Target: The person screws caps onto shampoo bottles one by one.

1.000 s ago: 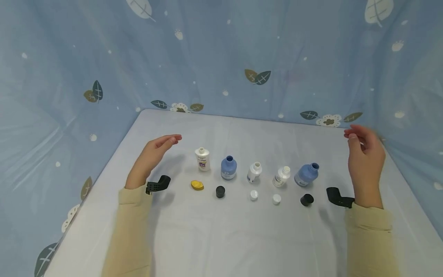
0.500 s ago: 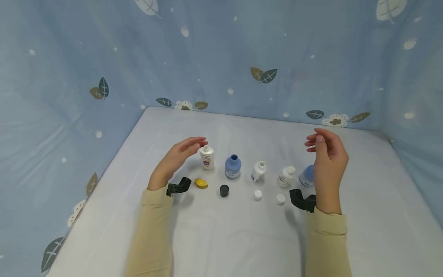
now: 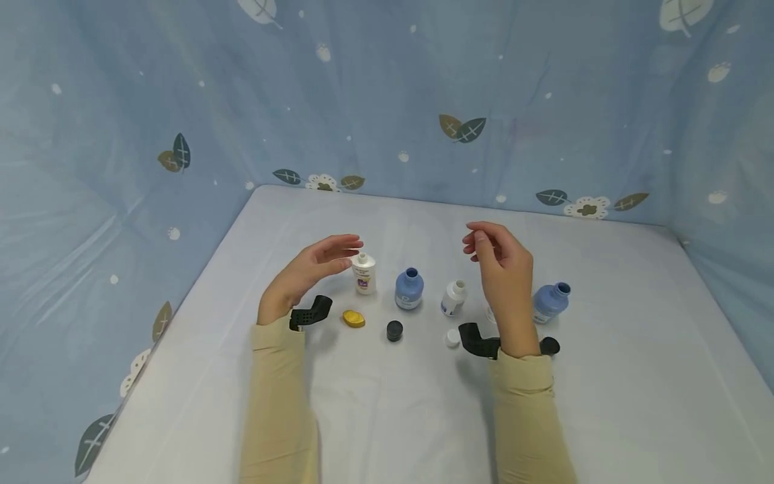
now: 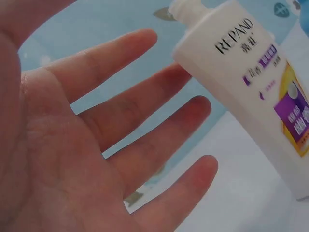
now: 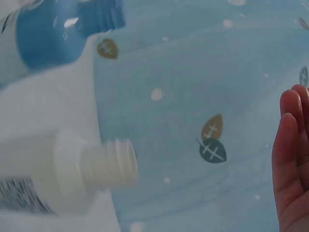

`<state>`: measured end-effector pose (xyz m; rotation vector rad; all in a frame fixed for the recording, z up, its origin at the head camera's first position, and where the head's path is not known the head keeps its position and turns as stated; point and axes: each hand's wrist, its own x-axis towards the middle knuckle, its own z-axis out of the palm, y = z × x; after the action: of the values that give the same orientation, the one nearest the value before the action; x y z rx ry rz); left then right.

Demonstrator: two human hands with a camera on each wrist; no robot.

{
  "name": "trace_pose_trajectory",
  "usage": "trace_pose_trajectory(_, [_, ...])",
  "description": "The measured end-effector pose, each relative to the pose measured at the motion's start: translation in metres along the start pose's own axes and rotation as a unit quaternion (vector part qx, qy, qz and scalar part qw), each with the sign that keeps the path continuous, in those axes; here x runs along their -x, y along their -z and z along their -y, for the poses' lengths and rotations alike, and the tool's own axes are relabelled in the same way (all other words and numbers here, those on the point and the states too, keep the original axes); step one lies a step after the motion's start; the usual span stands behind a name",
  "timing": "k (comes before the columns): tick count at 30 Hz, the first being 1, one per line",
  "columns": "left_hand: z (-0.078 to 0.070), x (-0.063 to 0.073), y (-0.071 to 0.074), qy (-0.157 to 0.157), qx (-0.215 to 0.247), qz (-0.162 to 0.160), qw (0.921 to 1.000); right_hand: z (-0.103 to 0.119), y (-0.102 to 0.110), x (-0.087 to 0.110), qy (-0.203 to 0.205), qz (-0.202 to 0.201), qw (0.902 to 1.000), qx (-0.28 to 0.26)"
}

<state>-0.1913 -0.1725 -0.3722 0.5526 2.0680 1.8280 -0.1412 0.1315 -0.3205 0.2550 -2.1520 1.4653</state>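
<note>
My left hand (image 3: 310,272) is at the neck of a white flat lotion bottle (image 3: 365,277) with a purple label. In the left wrist view its fingers are spread and hold nothing, a fingertip overlapping the bottle's shoulder. My right hand (image 3: 504,269), fingers loosely bent, hovers without anything in it. It hides most of one small white bottle (image 3: 490,313). Left of it stand another small white bottle (image 3: 453,300) and a blue bottle (image 3: 409,292); to its right is a second blue bottle (image 3: 549,304). All the mouths in sight are uncapped.
In front of the bottles lie a yellow cap (image 3: 353,318), a black cap (image 3: 394,330), a white cap (image 3: 452,338) and another black cap (image 3: 549,346), partly behind the right wrist mount. A blue leaf-print curtain (image 3: 387,101) rises behind the white tabletop (image 3: 375,417).
My left hand has come rightward to the lotion bottle. My right hand has swept left from the table's right side to the middle bottles. The bottles and caps have stayed put.
</note>
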Motion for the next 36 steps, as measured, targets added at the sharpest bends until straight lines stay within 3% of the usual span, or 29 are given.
trace_pose_trajectory(4, [0.0,0.002,-0.002,0.006,0.009,0.006,0.9999,0.007,-0.008,0.004,-0.01,0.001,0.999,-0.042])
trace_pose_trajectory(10, [0.023,-0.006,0.001,0.037,0.024,0.003,0.999,-0.004,-0.019,0.005,-0.009,0.04,0.9969,-0.067])
trace_pose_trajectory(16, [0.038,-0.014,0.002,0.056,0.001,-0.02,0.9983,-0.025,-0.034,0.006,-0.02,0.096,0.9934,-0.059])
trace_pose_trajectory(22, [0.043,-0.017,0.001,0.057,-0.001,-0.027,0.998,-0.023,-0.049,0.008,-0.008,0.165,0.9858,-0.028])
trace_pose_trajectory(26, [0.04,-0.022,-0.003,0.046,0.013,-0.026,0.9985,-0.019,-0.055,0.008,-0.019,0.253,0.9665,-0.037])
trace_pose_trajectory(32, [0.022,-0.019,-0.009,0.043,0.016,-0.016,0.9988,-0.015,-0.054,0.008,-0.062,0.4,0.9142,-0.008])
trace_pose_trajectory(36, [0.017,-0.018,-0.011,0.048,0.022,-0.012,0.9985,-0.015,-0.055,0.01,-0.058,0.458,0.8862,0.038])
